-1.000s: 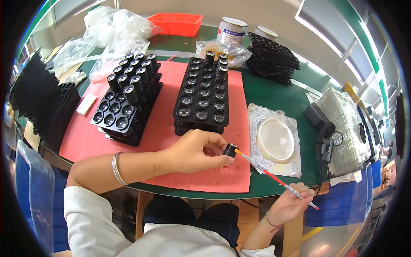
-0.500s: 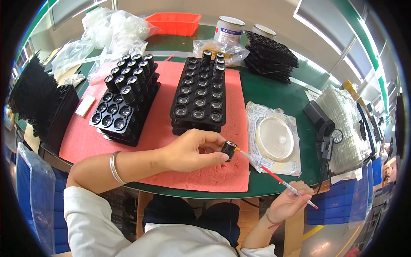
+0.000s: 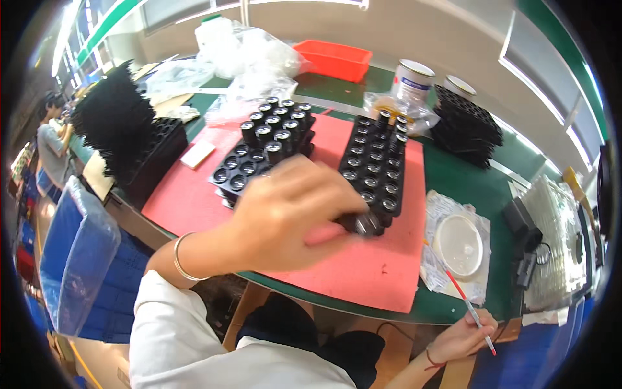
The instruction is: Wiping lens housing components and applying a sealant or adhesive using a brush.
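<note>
Blurred by motion, my left hand [image 3: 291,217] is closed on a short black lens barrel [image 3: 366,224] with a glassy end, held just in front of the right-hand black tray [image 3: 396,211]. Several glass-topped pieces sit in that tray's round pockets, and a few barrels stand up at its far end. Partly behind my left hand, another black tray [image 3: 227,194] carries several upright black barrels [image 3: 264,133]. My right hand [image 3: 463,337] grips a thin brush [image 3: 464,297] with a red and white handle. Its tip reaches the near left rim of a round white dish [image 3: 459,245].
A pink foam mat [image 3: 369,285] lies under the trays on the green table. Stacked black trays [image 3: 116,126] stand at left, more [image 3: 466,126] at back right. Behind are plastic bags [image 3: 249,52], a red bin [image 3: 334,61] and cans [image 3: 413,81]. Clear trays [image 3: 551,240] stand at right.
The view has swung left. My left hand has lifted the barrel away from the brush tip and toward the right-hand tray. The brush tip is now by the dish.
</note>
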